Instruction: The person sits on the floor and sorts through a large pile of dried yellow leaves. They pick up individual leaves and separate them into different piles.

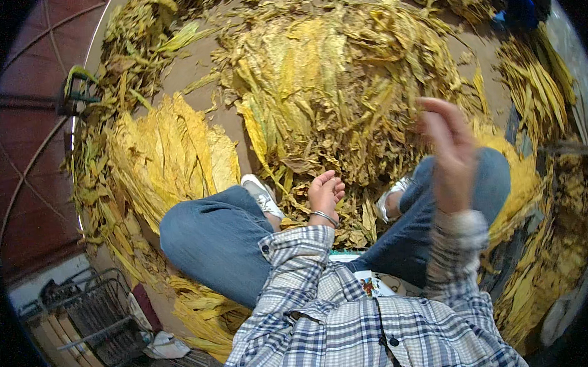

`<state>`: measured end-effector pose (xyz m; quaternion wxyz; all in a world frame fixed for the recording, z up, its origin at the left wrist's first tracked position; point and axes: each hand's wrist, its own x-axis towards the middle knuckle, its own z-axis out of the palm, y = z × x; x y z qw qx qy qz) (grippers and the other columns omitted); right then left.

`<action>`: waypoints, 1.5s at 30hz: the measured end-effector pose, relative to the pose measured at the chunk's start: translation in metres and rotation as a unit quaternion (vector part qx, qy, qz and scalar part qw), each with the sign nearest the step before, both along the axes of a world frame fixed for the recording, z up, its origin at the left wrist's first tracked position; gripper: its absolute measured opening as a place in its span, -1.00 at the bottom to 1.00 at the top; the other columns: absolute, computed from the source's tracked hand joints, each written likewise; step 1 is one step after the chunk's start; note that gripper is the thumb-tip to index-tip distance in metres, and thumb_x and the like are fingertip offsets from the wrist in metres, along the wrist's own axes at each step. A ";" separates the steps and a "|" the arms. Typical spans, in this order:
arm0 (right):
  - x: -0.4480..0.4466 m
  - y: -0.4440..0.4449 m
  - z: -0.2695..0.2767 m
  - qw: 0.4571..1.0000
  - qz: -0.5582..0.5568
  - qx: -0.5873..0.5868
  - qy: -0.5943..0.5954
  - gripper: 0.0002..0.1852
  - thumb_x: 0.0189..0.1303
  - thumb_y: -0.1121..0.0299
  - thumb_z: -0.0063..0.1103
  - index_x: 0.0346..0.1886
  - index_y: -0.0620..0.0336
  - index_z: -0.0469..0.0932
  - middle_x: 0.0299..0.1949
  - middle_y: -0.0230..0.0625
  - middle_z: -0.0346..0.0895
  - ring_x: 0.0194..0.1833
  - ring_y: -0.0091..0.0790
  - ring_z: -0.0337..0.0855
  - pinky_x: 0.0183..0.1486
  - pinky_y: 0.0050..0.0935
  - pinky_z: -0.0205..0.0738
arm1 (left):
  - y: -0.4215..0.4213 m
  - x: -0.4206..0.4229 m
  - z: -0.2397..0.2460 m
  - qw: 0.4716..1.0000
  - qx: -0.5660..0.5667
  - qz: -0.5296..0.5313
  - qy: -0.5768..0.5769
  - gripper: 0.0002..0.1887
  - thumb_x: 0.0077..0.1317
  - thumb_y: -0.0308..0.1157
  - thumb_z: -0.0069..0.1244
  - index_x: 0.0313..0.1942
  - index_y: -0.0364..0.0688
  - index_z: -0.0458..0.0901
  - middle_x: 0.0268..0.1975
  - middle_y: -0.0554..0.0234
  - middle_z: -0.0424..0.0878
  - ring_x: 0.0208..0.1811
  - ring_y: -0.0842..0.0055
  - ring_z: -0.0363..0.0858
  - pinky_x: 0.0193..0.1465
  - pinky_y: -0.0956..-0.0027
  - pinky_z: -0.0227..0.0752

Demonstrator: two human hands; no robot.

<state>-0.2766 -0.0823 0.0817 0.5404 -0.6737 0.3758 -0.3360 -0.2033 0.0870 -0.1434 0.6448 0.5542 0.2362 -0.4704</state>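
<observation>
My left hand [326,194] is above the brown crumpled leaves between my feet, palm turned up and fingers loosely bent, with nothing seen in it. A metal bangle [324,217] circles that wrist. Blurred by motion, my right hand [446,146] is raised over my right knee; its thumb and fingers look apart, and no leaf shows between them. Before me spreads a large heap of dried tobacco leaves [312,66], yellow to brown. Flatter, bright yellow leaves [166,151] are stacked by my left knee, and another yellow stack [511,180] is partly hidden behind my right knee.
Loose leaves [92,180] line the left edge of the brown floor covering. A bundle of yellow leaves [535,88] lies at far right. A dark red metal gate [34,149] stands at left. A metal-framed chair [90,322] is at lower left, with a white cloth or bag [165,345] beside it.
</observation>
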 end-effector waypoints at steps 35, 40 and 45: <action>0.042 -0.068 -0.263 0.949 -0.045 0.233 0.206 -0.45 0.22 0.45 0.25 0.25 0.40 0.32 0.10 0.00 0.51 -0.01 -0.20 0.60 0.12 -0.16 0.51 | -0.030 0.052 0.021 0.972 -0.001 0.140 -0.187 -0.82 0.37 -0.56 -0.06 -0.05 -0.32 0.57 -0.15 0.24 0.62 -0.25 0.61 0.62 -0.24 0.56 0.51; 0.042 -0.063 -0.249 0.970 -0.129 0.109 0.175 -0.47 0.33 0.25 0.27 0.23 0.36 0.38 0.05 -0.09 0.58 0.01 -0.23 0.60 0.09 -0.25 0.46 | -0.032 0.049 0.022 0.979 -0.021 0.125 -0.157 -0.82 0.36 -0.59 -0.08 -0.07 -0.33 0.57 -0.21 0.27 0.61 -0.32 0.63 0.61 -0.32 0.57 0.49; 0.039 -0.058 -0.221 0.981 -0.135 0.086 0.106 -0.63 0.49 0.19 0.02 0.15 0.29 0.47 -0.23 -0.24 0.63 -0.31 -0.48 0.64 -0.27 -0.45 0.56 | -0.033 0.046 0.017 0.982 -0.026 0.110 -0.149 -0.83 0.36 -0.58 -0.07 -0.07 -0.30 0.57 -0.21 0.29 0.61 -0.28 0.63 0.62 -0.32 0.58 0.48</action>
